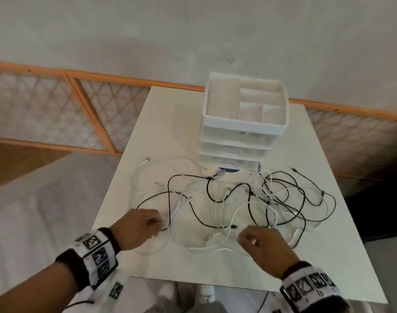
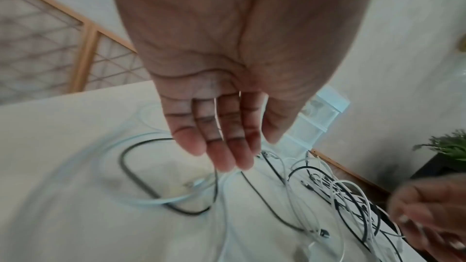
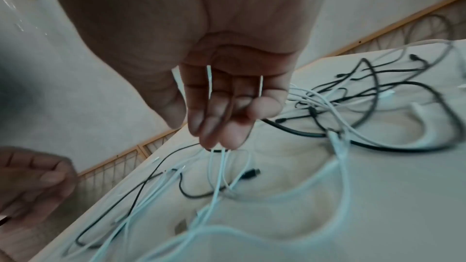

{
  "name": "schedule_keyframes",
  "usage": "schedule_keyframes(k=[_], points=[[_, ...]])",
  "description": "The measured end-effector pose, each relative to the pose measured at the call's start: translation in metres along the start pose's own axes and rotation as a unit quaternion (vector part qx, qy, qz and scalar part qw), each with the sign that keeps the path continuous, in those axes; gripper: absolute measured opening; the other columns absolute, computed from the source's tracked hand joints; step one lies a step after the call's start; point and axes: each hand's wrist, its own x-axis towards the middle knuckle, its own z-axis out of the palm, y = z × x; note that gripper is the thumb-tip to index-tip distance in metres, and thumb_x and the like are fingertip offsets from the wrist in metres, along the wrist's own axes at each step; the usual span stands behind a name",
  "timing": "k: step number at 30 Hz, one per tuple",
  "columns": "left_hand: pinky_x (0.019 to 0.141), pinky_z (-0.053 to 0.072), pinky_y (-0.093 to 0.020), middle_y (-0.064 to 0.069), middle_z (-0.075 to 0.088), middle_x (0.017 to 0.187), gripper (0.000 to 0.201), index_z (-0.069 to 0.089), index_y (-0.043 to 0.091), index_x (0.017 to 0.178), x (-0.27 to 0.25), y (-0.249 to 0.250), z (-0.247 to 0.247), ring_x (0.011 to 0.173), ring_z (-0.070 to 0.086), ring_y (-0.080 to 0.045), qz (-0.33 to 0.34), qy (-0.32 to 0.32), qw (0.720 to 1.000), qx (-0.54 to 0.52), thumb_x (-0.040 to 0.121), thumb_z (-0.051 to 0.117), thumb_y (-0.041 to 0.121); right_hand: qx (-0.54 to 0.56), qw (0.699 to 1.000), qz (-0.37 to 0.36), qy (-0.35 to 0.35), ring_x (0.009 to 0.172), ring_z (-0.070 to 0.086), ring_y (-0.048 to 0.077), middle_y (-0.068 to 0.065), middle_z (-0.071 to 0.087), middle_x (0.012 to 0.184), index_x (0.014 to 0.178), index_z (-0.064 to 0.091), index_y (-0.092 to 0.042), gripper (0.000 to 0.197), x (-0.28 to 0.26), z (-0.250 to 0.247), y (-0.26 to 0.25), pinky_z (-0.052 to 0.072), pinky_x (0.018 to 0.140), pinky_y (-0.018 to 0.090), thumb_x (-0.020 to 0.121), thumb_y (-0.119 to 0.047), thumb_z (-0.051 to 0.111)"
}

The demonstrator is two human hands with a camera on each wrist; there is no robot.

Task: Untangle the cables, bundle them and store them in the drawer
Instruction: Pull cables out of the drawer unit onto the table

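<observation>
Several black and white cables [image 1: 272, 195] lie tangled on the white table [image 1: 170, 123], in front of a white drawer unit [image 1: 233, 150] with three shut drawers and an open tray on top. My left hand [image 1: 158, 223] is at the tangle's left end. A black cable [image 2: 216, 186] rises from the table to its fingertips [image 2: 227, 162] and runs on between them. My right hand [image 1: 249, 241] is near the front edge. Thin white cables [image 3: 219, 166] run between its fingers [image 3: 216, 127] and hang below them.
A low orange wooden lattice railing [image 1: 80, 109] runs behind the table along a pale wall. A green plant in a dark pot [image 2: 448, 146] stands off to the right. A small blue-marked object [image 1: 229, 170] lies at the drawer unit's foot.
</observation>
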Motion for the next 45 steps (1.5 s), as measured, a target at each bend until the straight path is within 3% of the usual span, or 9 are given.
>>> schedule_keyframes(k=[4, 8, 14, 19, 25, 30, 35, 42, 45], points=[[0.073, 0.051, -0.027, 0.005, 0.070, 0.075, 0.013, 0.066, 0.019, 0.077, 0.052, 0.038, 0.008, 0.076, 0.067, -0.014, 0.025, 0.067, 0.997, -0.022, 0.088, 0.060, 0.019, -0.073, 0.993, 0.018, 0.086, 0.078, 0.061, 0.005, -0.010, 0.068, 0.087, 0.113, 0.065, -0.038, 0.030, 0.052, -0.002, -0.011, 0.052, 0.078, 0.030, 0.088, -0.022, 0.060], [0.082, 0.046, -0.024, -0.004, 0.073, 0.098, 0.016, 0.070, 0.013, 0.100, 0.081, 0.060, 0.045, 0.096, 0.066, -0.021, 0.019, 0.020, 1.000, 0.002, 0.088, 0.062, 0.020, -0.228, 0.969, 0.093, -0.018, 0.107, 0.062, 0.024, -0.003, 0.059, 0.120, 0.137, 0.042, -0.048, 0.059, 0.073, 0.011, -0.012, 0.052, 0.087, 0.037, 0.086, -0.019, 0.051], [0.093, 0.048, -0.027, 0.005, 0.060, 0.128, 0.057, 0.048, 0.028, 0.137, 0.094, 0.086, 0.083, 0.101, 0.062, -0.018, -0.007, -0.061, 0.996, -0.057, 0.082, 0.066, 0.027, -0.270, 0.958, 0.093, 0.028, 0.095, 0.067, 0.025, -0.001, 0.070, 0.105, 0.101, 0.066, -0.034, 0.020, 0.082, 0.006, -0.024, 0.054, 0.079, 0.034, 0.088, -0.027, 0.054], [0.084, 0.050, -0.033, -0.008, 0.072, 0.103, 0.025, 0.057, 0.012, 0.078, 0.099, 0.079, 0.079, 0.099, 0.064, -0.031, -0.005, -0.001, 1.000, -0.011, 0.093, 0.044, 0.028, -0.063, 0.977, 0.060, 0.193, 0.075, 0.063, 0.017, -0.009, 0.067, 0.074, 0.089, 0.069, -0.034, 0.010, 0.080, -0.044, -0.059, 0.051, 0.070, 0.029, 0.088, -0.043, 0.062], [0.076, 0.049, -0.030, -0.006, 0.072, 0.092, 0.038, 0.063, 0.012, 0.081, 0.092, 0.061, 0.014, 0.086, 0.066, -0.027, 0.001, 0.048, 0.999, 0.004, 0.098, 0.034, 0.029, 0.107, 0.917, 0.031, 0.383, 0.060, 0.057, 0.001, -0.004, 0.066, 0.066, 0.089, 0.069, -0.030, 0.024, 0.064, -0.111, -0.063, 0.041, 0.062, 0.014, 0.088, -0.054, 0.064], [0.063, 0.055, -0.037, 0.007, 0.054, 0.049, 0.028, 0.064, 0.016, 0.079, 0.068, 0.106, -0.069, 0.061, 0.059, -0.020, 0.098, 0.175, 0.932, -0.302, 0.101, 0.049, 0.025, 0.091, 0.946, 0.128, 0.284, 0.070, 0.068, 0.026, -0.001, 0.073, 0.073, 0.082, 0.069, -0.024, 0.046, 0.073, -0.111, -0.022, 0.054, 0.077, 0.038, 0.095, -0.061, 0.044], [0.068, 0.060, -0.036, 0.004, 0.068, 0.064, 0.024, 0.068, 0.014, 0.079, 0.050, 0.118, -0.105, 0.068, 0.070, -0.017, 0.145, 0.204, 0.955, -0.158, 0.094, 0.061, 0.032, 0.159, 0.924, 0.188, 0.292, 0.052, 0.062, 0.023, 0.004, 0.074, 0.074, 0.076, 0.071, -0.017, 0.051, 0.080, -0.111, -0.003, 0.046, 0.059, 0.030, 0.099, -0.052, 0.043], [0.079, 0.060, -0.045, -0.004, 0.073, 0.086, 0.026, 0.071, 0.016, 0.082, 0.044, 0.117, -0.086, 0.080, 0.072, -0.025, 0.115, 0.174, 0.964, -0.166, 0.098, 0.054, 0.028, 0.056, 0.933, 0.135, 0.330, 0.073, 0.064, 0.027, 0.000, 0.068, 0.069, 0.120, 0.062, -0.027, 0.029, 0.064, -0.130, -0.028, 0.044, 0.073, 0.031, 0.092, -0.036, 0.059], [0.077, 0.060, -0.035, 0.000, 0.075, 0.085, 0.025, 0.074, 0.023, 0.091, 0.039, 0.148, -0.090, 0.072, 0.072, -0.015, 0.167, 0.152, 0.967, -0.120, 0.099, 0.051, 0.029, -0.019, 0.941, 0.027, 0.336, 0.061, 0.062, 0.020, 0.002, 0.063, 0.059, 0.151, 0.022, -0.035, 0.085, 0.049, -0.123, -0.073, 0.046, 0.067, 0.029, 0.082, -0.021, 0.070]])
